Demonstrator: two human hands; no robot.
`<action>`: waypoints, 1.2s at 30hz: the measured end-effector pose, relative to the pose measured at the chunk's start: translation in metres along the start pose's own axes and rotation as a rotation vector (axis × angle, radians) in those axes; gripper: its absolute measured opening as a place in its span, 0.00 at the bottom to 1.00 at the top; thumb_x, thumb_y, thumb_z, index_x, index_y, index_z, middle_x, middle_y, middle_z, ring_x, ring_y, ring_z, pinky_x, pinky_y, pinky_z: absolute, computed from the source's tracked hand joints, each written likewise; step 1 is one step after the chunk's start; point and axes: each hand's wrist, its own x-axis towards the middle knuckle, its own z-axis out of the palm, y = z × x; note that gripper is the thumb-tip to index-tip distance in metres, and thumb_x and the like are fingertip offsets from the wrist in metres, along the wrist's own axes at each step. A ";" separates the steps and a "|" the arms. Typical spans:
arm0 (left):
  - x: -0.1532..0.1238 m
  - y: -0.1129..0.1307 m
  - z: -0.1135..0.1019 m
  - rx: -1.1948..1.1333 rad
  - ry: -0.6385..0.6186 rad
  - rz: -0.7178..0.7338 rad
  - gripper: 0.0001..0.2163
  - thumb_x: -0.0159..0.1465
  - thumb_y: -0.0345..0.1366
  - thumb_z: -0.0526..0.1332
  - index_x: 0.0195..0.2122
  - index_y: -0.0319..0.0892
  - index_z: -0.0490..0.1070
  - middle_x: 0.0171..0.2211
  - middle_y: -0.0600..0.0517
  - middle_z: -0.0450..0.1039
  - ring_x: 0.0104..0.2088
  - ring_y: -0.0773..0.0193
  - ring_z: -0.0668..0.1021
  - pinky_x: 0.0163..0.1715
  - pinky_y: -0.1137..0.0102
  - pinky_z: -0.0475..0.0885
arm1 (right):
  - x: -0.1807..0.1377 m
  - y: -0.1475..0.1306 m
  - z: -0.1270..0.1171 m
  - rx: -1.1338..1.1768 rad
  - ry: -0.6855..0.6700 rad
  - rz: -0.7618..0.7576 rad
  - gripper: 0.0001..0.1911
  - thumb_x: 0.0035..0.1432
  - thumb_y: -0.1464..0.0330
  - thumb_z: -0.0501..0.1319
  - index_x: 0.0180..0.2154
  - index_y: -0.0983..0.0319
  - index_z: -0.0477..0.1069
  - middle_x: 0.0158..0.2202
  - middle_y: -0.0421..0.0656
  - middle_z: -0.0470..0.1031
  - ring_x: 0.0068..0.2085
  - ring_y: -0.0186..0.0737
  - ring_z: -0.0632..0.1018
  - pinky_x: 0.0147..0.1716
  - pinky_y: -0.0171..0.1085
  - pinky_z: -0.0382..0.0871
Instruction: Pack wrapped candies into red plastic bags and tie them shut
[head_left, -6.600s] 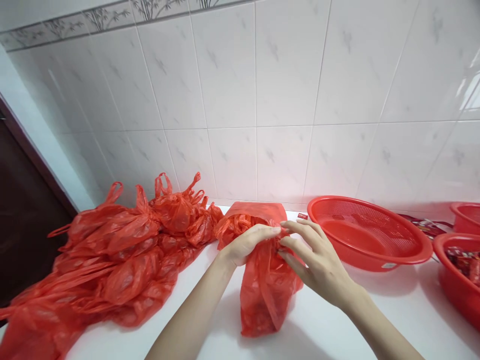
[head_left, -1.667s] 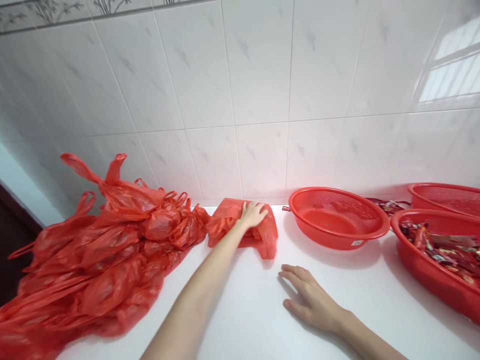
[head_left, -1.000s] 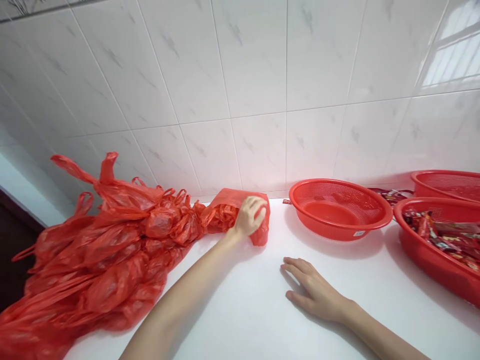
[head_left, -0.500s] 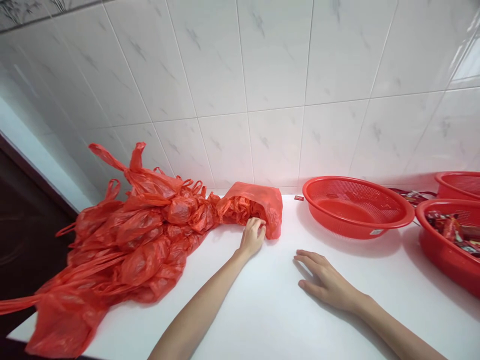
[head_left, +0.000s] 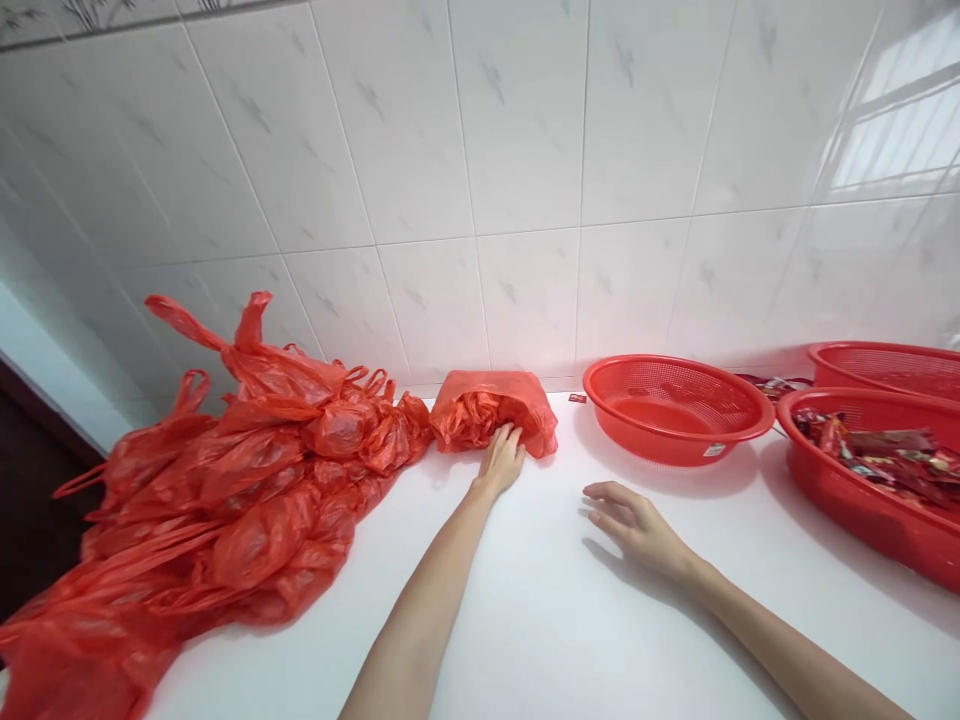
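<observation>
My left hand [head_left: 501, 463] reaches forward to a red plastic bag [head_left: 525, 395] that lies on its side against the tiled wall, its mouth facing me. The fingertips are in the bag's opening, touching the crumpled red plastic inside. I cannot see whether the fingers pinch anything. My right hand [head_left: 636, 524] hovers just above the white counter [head_left: 540, 610], fingers loosely spread, holding nothing.
A big heap of knotted red plastic bags [head_left: 225, 480] covers the counter's left side. An empty red colander basket [head_left: 675, 408] stands to the right of the bag. Further right, a red basket with wrapped candies [head_left: 877, 480] and another red basket [head_left: 892, 368] behind it.
My left hand has slid from on top of the bag to its open mouth at the front. My right hand has lifted slightly off the counter.
</observation>
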 end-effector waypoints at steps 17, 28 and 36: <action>-0.015 0.007 -0.008 -0.030 0.281 0.096 0.08 0.58 0.24 0.57 0.34 0.43 0.71 0.32 0.49 0.73 0.36 0.56 0.76 0.40 0.63 0.71 | 0.035 -0.004 0.033 -0.056 0.005 -0.172 0.25 0.60 0.62 0.58 0.58 0.59 0.68 0.51 0.51 0.74 0.43 0.45 0.78 0.48 0.48 0.73; -0.073 0.033 -0.028 -0.133 0.304 0.561 0.09 0.59 0.23 0.56 0.30 0.43 0.71 0.47 0.45 0.74 0.46 0.57 0.75 0.46 0.61 0.73 | 0.050 -0.015 0.055 0.760 0.047 0.020 0.31 0.59 0.48 0.64 0.57 0.56 0.66 0.55 0.51 0.73 0.51 0.49 0.77 0.54 0.53 0.70; -0.086 0.051 -0.032 -0.306 0.202 0.671 0.07 0.57 0.28 0.58 0.35 0.43 0.72 0.47 0.44 0.75 0.46 0.55 0.76 0.47 0.57 0.73 | 0.045 -0.018 0.042 0.954 0.150 0.135 0.21 0.49 0.52 0.70 0.39 0.59 0.78 0.42 0.47 0.81 0.45 0.51 0.79 0.51 0.51 0.72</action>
